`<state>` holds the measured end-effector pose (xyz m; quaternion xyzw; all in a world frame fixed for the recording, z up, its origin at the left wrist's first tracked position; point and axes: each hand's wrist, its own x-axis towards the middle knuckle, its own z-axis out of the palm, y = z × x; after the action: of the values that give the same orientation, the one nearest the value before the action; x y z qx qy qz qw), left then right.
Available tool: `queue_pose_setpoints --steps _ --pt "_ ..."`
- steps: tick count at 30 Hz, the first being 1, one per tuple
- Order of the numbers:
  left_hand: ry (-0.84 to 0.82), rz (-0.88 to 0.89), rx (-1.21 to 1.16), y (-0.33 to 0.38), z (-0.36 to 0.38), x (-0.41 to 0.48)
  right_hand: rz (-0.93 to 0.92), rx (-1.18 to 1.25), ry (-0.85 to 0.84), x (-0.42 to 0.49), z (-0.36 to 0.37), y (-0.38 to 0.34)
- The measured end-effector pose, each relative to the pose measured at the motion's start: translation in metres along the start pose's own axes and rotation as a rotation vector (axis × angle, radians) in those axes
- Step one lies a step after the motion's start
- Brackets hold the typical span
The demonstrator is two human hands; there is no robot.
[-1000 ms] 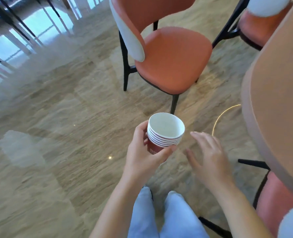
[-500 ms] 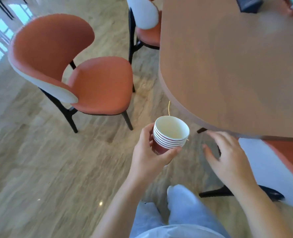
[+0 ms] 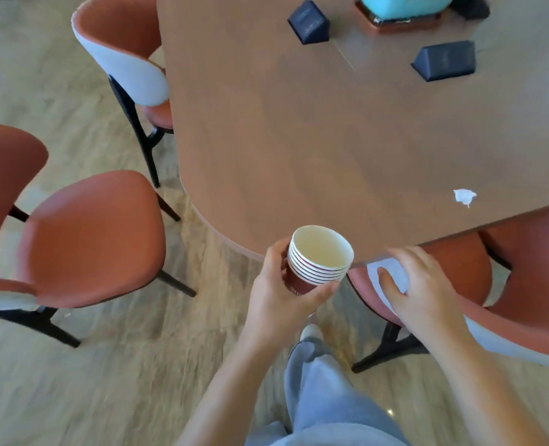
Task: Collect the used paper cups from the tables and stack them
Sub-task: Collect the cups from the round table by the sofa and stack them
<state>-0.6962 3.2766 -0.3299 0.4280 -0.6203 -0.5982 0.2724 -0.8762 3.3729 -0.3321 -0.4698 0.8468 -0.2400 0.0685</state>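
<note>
The left hand point(image 3: 279, 297) grips the stack of cups point(image 3: 315, 262) upright just off the table's point(image 3: 299, 140) near edge, while the right hand point(image 3: 418, 291) hovers beside it, fingers relaxed and empty.

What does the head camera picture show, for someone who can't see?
A person's left hand grips a stack of red paper cups beside a brown table; the right hand is open nearby. Orange chairs stand around it.

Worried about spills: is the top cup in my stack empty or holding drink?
Empty: the top cup of the stack gripped by the left hand shows only its pale bare inside, no liquid.
</note>
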Motion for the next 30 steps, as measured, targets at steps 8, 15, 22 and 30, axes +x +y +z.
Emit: queue_pose_setpoints --steps 8,15,22,30 --pt "-0.087 -0.034 0.042 0.021 0.084 0.103 0.196 0.034 0.017 0.075 -0.015 0.092" --pt "-0.144 -0.078 0.091 0.025 0.138 0.164 0.268 0.03 0.038 0.126 -0.014 0.166" --pt "-0.167 -0.172 0.14 0.018 0.174 0.2 0.334 0.015 0.06 0.168 -0.005 0.228" --pt "-0.169 -0.177 0.267 0.022 0.196 0.217 0.447 0.083 0.187 0.198 0.016 0.265"
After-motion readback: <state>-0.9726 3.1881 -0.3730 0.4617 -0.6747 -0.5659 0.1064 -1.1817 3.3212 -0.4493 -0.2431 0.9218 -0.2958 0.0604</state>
